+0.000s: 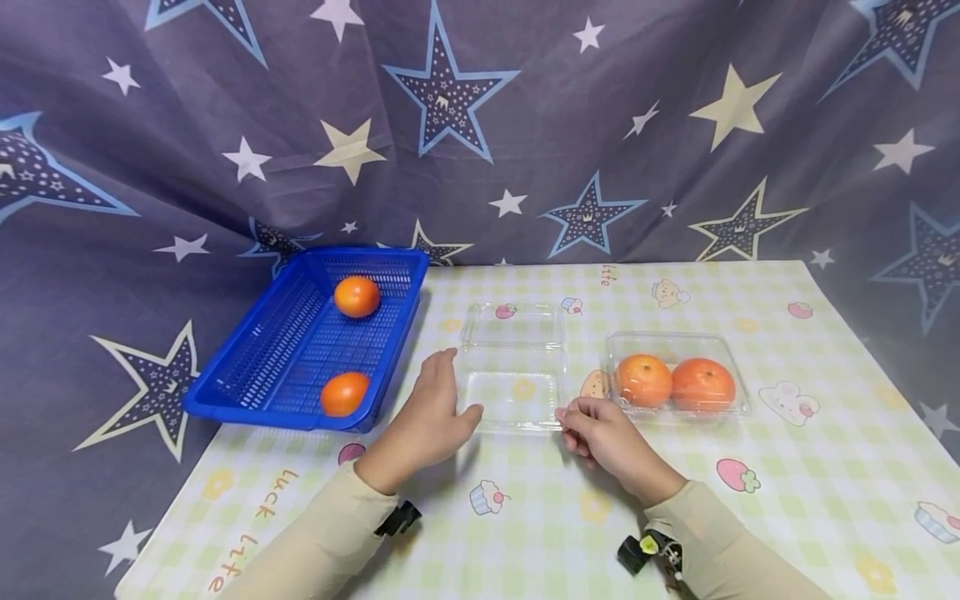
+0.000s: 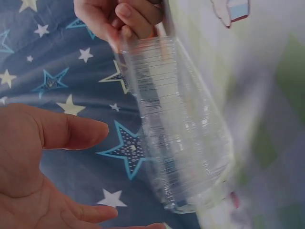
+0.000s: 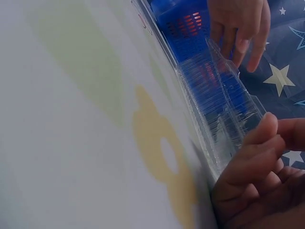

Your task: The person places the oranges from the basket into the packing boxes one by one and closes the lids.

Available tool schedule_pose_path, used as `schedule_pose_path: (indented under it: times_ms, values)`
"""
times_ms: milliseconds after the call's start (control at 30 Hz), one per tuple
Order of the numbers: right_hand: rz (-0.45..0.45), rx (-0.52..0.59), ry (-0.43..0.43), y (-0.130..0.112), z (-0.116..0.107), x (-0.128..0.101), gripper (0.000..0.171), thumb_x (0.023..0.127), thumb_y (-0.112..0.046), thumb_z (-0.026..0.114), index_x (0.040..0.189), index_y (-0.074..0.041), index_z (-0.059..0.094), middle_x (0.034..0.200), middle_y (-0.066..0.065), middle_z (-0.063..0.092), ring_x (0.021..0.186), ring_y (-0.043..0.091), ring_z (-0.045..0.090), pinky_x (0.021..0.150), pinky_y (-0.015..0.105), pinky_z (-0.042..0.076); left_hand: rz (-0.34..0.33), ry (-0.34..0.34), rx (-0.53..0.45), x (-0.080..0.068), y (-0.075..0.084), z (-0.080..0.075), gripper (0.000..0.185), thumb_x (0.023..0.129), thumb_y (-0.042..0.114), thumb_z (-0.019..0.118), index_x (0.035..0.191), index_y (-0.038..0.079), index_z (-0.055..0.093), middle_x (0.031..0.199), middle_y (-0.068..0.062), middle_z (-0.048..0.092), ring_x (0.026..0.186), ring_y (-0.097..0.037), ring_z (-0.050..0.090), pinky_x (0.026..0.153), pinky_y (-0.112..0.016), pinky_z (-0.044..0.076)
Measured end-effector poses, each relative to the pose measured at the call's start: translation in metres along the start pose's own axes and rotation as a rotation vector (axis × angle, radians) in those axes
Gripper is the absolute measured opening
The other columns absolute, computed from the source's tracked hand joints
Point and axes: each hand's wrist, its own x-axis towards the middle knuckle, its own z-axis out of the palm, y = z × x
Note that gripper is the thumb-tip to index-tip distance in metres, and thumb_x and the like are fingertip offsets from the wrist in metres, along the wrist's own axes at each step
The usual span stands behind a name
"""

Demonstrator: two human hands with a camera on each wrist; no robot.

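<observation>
A clear plastic clamshell box (image 1: 513, 402) stands with its lid folded back on the table, and no fruit is inside it. My right hand (image 1: 611, 442) pinches its near right corner between thumb and fingers, which the right wrist view also shows at the box's rim (image 3: 217, 143). On the other side my left hand (image 1: 431, 417) has its fingers extended and thumb spread, close to the box's left edge. In the left wrist view, a gap separates that thumb (image 2: 78, 131) from the box wall (image 2: 167, 124).
To the left, a blue plastic basket (image 1: 401, 350) holds two oranges, one far (image 1: 357, 297) and one near (image 1: 345, 394). A closed clear box (image 1: 675, 343) with two oranges (image 1: 643, 381) sits at the right. Behind the checked tablecloth (image 1: 540, 533) hangs a star-patterned curtain (image 1: 480, 192).
</observation>
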Motion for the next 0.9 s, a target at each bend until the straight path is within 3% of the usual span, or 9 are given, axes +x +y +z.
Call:
schedule_pose_path:
  times_ms: [333,633,900]
  values:
    - [-0.011,0.004,0.006,0.001,0.001,0.001,0.032,0.102,-0.023,0.061,0.079,-0.002,0.054,0.065,0.004,0.057,0.051,0.013,0.042,0.044,0.026,0.038,0.104,0.06,0.084,-0.012,0.009,-0.037,0.087,0.09,0.021,0.073,0.155,-0.011,0.024,0.156,-0.034,0.03,0.147,-0.048,0.032,0.124,-0.059,0.026]
    - [-0.013,-0.001,0.01,0.0,0.0,0.0,0.032,0.102,-0.023,0.062,0.08,-0.002,0.055,0.065,0.004,0.057,0.05,0.012,0.043,0.044,0.026,0.038,0.082,0.086,0.15,-0.011,0.004,-0.085,0.087,0.093,0.022,0.07,0.158,-0.008,0.02,0.158,-0.032,0.03,0.148,-0.045,0.03,0.122,-0.06,0.026]
    - [-0.003,0.001,0.009,0.0,0.001,-0.001,0.031,0.102,-0.023,0.061,0.08,-0.002,0.055,0.065,0.003,0.057,0.051,0.013,0.042,0.045,0.026,0.038,0.018,0.056,0.204,-0.012,-0.003,-0.109,0.087,0.095,0.025,0.068,0.158,-0.008,0.02,0.157,-0.034,0.03,0.145,-0.051,0.032,0.118,-0.065,0.029]
